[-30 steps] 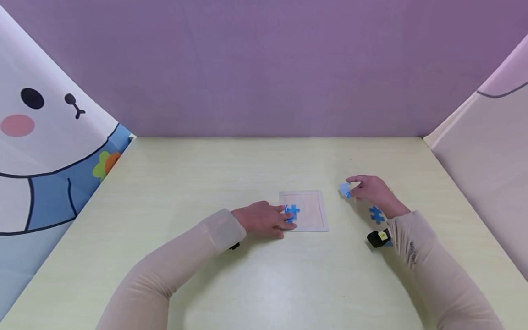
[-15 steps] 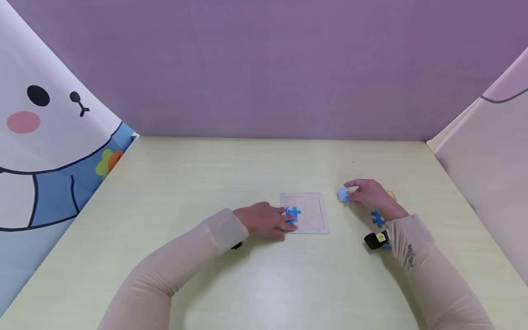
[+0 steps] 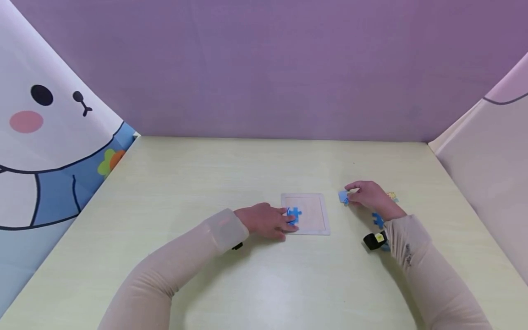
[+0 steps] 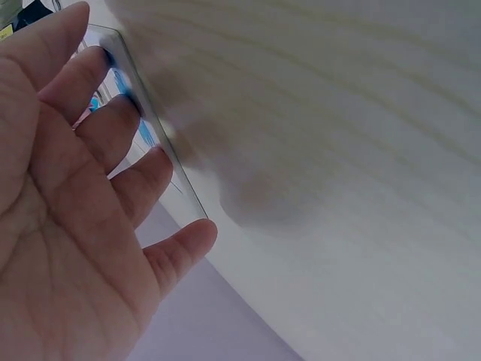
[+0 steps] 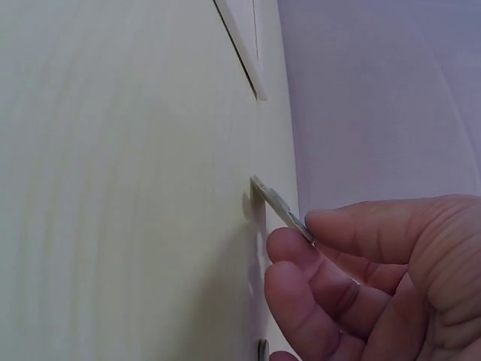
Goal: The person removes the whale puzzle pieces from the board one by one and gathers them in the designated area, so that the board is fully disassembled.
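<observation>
My left hand (image 3: 266, 221) lies with spread fingers over the left edge of a pale square puzzle tray (image 3: 313, 229). Its fingertips rest on blue jigsaw pieces (image 3: 294, 212) set along the tray's left side, partly covered by the fingers. To the right of the tray, my right hand (image 3: 368, 196) pinches a light-blue jigsaw piece (image 3: 343, 196) between thumb and fingers. In the right wrist view that piece (image 5: 279, 203) appears edge-on and tilted, its far corner close to the table. The tray's rim (image 4: 161, 128) passes under the left fingertips in the left wrist view.
A blue jigsaw piece (image 3: 377, 221) lies beneath the right wrist, and a yellowish piece (image 3: 392, 196) lies beyond it. Another blue piece (image 3: 385, 247) is partly hidden by the black wrist camera (image 3: 374, 240). A purple backdrop (image 3: 264, 68) stands behind the table.
The right hand has come slightly down and nearer with its jigsaw piece, whose angle has changed. The left hand stays on the tray. The whole head view has shifted a little.
</observation>
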`<state>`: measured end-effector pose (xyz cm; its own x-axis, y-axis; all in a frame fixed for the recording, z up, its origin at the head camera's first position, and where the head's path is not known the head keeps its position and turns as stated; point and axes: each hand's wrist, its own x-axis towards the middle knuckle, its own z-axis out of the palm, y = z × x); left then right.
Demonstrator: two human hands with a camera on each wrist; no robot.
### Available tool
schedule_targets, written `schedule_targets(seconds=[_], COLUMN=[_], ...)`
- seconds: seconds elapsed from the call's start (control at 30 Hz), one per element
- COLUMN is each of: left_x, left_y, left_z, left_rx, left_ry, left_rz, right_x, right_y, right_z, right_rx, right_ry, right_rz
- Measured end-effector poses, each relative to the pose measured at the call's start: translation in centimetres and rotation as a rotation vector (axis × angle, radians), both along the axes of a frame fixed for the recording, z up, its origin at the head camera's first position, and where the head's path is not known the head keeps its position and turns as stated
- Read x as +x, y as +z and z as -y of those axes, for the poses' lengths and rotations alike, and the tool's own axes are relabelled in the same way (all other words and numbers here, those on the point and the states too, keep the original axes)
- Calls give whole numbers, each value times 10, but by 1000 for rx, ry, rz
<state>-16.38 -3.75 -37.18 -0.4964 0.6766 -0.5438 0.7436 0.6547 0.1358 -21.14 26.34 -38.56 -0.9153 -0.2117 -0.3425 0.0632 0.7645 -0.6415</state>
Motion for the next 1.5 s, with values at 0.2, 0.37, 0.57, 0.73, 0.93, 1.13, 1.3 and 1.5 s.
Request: schedule_targets(seconds=[0.2, 0.37, 0.57, 0.73, 0.93, 1.13, 1.3, 1.5], left_x=[0, -1, -1, -5, -9, -13, -20, -27], left_y=[1, 0, 0, -2, -1, 1, 0, -5], left_z=[0, 0, -2, -3, -2, -3, -5, -9], left_rx=[-1, 3, 1, 25, 83, 109, 89, 55], left_ry=[-4, -14, -40, -63, -50, -51, 14, 138], left_rz=[-18, -24, -45, -60, -36, -66, -145, -161], right_x=[-1, -2, 0, 4, 6, 7, 11, 17], right_y=[0, 3, 9, 14, 14, 16, 18, 21], right_z=[0, -1, -5, -3, 0, 11, 23, 41], right_rx=[31, 59, 60, 23, -20, 6, -5, 9], right_ry=[23, 17, -9, -11, 28, 85, 118, 160], right_rz=[-26, -20, -25, -28, -54, -121, -171, -177])
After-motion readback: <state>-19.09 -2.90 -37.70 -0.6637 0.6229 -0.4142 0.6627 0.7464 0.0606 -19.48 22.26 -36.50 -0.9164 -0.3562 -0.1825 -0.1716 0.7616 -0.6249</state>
